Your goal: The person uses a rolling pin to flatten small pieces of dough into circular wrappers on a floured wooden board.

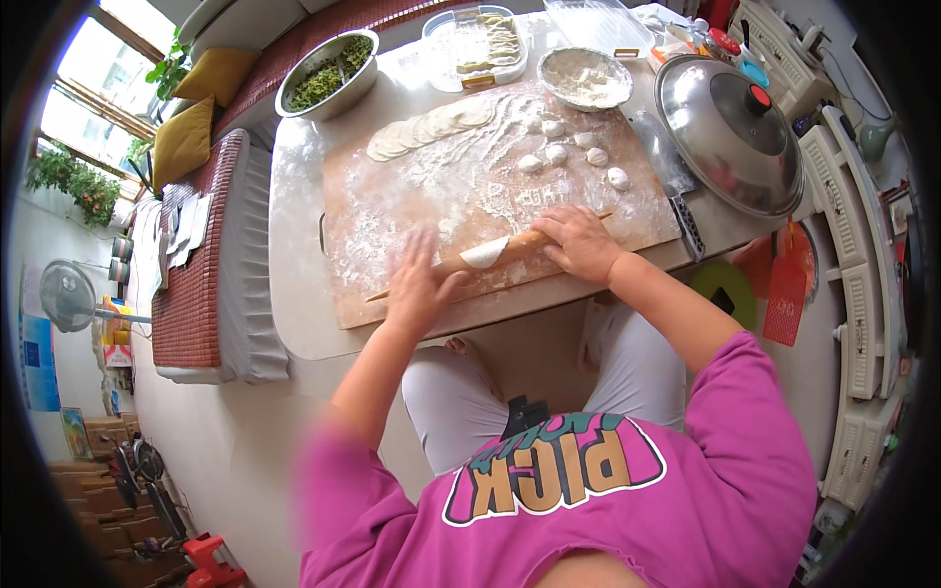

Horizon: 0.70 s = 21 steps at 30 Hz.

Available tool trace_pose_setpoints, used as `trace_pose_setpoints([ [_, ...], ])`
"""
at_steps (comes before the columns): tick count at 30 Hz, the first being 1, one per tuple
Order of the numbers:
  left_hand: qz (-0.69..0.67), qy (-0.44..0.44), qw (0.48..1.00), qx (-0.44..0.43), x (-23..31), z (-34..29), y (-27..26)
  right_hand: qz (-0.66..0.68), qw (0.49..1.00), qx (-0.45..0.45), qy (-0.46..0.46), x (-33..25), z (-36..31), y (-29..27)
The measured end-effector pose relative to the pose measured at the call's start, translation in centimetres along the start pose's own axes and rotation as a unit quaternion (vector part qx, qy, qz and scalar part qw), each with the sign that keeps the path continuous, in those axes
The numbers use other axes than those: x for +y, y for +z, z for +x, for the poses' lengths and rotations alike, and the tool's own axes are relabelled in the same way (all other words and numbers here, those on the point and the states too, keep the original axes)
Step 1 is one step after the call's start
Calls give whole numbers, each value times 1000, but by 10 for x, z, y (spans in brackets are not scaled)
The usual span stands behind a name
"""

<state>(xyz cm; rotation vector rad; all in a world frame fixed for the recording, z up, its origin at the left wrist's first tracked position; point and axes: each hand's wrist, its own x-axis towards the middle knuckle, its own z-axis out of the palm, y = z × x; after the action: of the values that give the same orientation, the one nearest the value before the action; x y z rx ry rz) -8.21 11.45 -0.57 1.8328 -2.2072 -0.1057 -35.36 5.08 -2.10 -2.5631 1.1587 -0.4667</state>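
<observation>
- Table (297, 284): extends past the board on the left and far sides.
- Board (358, 181): floured, in front of the person.
- Lid (720, 127): domed, right of the board.
- Steel bowl (338, 104): holds chopped greens, past the board's far left corner.
- Box (502, 79): holds pale pieces, beyond the board's far edge.
- Pin (520, 245): wooden, tapered, across the board's near part.
- Flour bowl (590, 102): at the board's far edge, toward the right.
- Cleaver (672, 169): along the board's right edge.
- Left hand (418, 281): blurred, board's near left, fingers spread, resting unclenched on the pin.
- Right hand (580, 245): board's near right, bent over the pin; whether it clasps cannot be told.
- Rounds (431, 129): overlapping row, board's far left.
- Sheet (485, 253): dough, over the pin, board's near middle.
- Balls (557, 154): dough, board's far right.
</observation>
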Motion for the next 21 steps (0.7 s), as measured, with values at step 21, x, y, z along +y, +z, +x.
trace_pose_setpoints([
  [21, -627, -360, 678, -131, -2, 71, 7, -43, 976, 166, -136, 8, 12, 6],
])
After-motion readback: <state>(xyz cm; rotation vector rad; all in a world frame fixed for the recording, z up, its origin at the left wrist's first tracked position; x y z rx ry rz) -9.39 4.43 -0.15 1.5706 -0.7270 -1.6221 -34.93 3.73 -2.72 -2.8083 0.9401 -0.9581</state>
